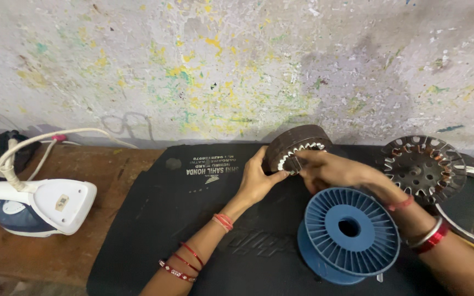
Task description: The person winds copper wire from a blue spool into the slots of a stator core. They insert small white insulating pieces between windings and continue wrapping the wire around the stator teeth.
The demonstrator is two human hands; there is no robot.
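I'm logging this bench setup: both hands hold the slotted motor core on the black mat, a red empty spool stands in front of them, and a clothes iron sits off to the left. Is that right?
Not quite: the head view shows the empty spool is blue, not red. The rest stands: both the left hand and right hand hold the slotted motor core over the black mat, with the clothes iron on the left.

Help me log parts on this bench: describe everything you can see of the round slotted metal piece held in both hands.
The slotted metal ring is a dark brown, thick round core, apparently of stacked metal. Its inner edge carries a row of teeth lined with pale inserts. It is tilted on edge at the far side of the black mat, open face toward the camera. The left hand cups its lower left rim; the right hand pinches at the inner teeth. Its lower part is hidden by the hands.
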